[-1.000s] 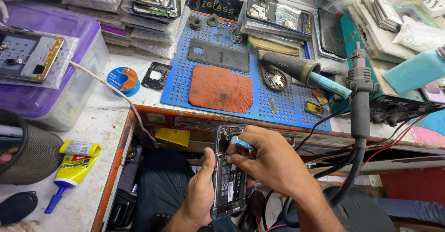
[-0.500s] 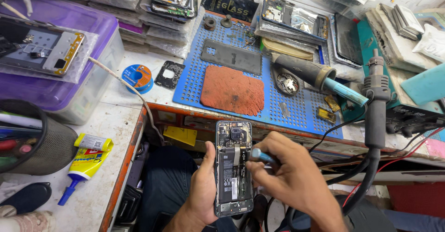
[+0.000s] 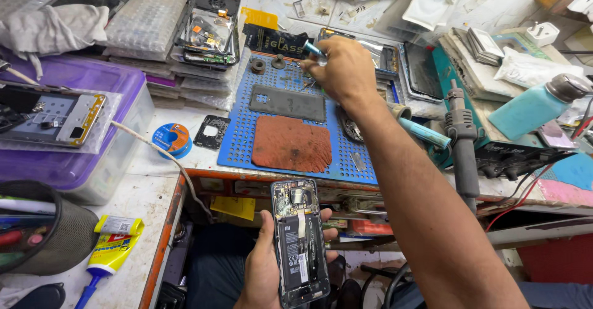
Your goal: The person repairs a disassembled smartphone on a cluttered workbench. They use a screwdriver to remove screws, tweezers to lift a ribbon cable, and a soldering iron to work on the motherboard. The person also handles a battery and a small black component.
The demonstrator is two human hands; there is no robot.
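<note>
While left fingers (image 3: pixel 267 266) clasp the opened phone (image 3: pixel 299 241), right fingers (image 3: pixel 338 68) pinching a screwdriver (image 3: pixel 314 50) over the mat's far edge (image 3: pixel 290 59).

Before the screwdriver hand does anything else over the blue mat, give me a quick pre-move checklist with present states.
1. Opened black phone with its back cover off held firmly in the left hand: ok.
2. Phone's battery and boards facing up: ok.
3. Blue-handled screwdriver gripped in the right hand: ok.
4. Screwdriver tip over the far edge of the blue perforated work mat: ok.
5. Screw on the tip: cannot tell, too small.
6. Right forearm apart from the grey hot-air handle: ok, though close.
</note>
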